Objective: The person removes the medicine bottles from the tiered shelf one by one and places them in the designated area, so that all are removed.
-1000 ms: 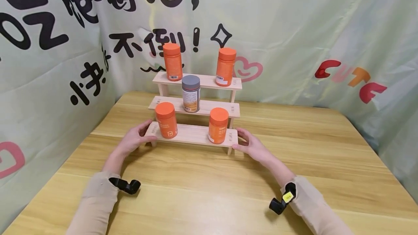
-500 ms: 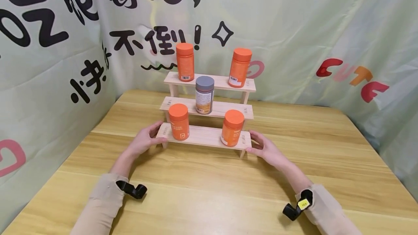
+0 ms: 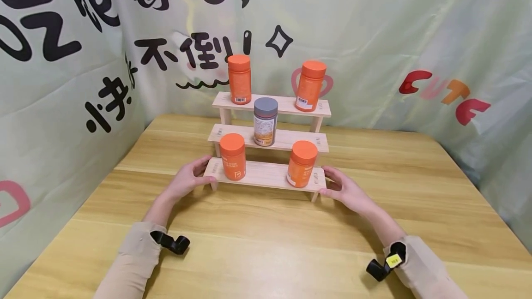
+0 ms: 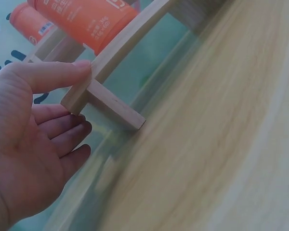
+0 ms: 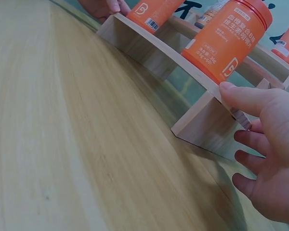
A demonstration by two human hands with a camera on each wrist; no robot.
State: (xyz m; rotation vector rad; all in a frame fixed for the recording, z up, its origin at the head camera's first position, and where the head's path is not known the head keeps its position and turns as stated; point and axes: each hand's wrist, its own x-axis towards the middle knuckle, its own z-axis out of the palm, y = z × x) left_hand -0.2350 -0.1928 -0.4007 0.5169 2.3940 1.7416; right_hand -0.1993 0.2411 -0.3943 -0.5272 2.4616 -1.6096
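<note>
A three-tier wooden display stand [image 3: 266, 174] stands on the table, with both hands at the ends of its lowest shelf. My left hand [image 3: 184, 182] pinches the left end, thumb at the front edge and fingers behind and below. At the right end my right hand [image 3: 348, 194] grips likewise; in the right wrist view its thumb [image 5: 243, 98] presses the shelf edge. Two orange bottles [image 3: 233, 157] [image 3: 302, 164] stand upright on the bottom shelf. A grey-lidded bottle [image 3: 265, 122] is on the middle one, and two more orange bottles [image 3: 239, 80] [image 3: 311, 86] are on top.
The wood-grain table [image 3: 257, 248] extends in front of the stand and to both sides. A pale printed cloth [image 3: 353, 36] hangs close behind the stand and along the left side. Black cameras [image 3: 172, 242] are strapped at both wrists.
Both hands have slid the stand to the right and slightly nearer, mostly in the first half second. The bottles have travelled with it, upright on their shelves.
</note>
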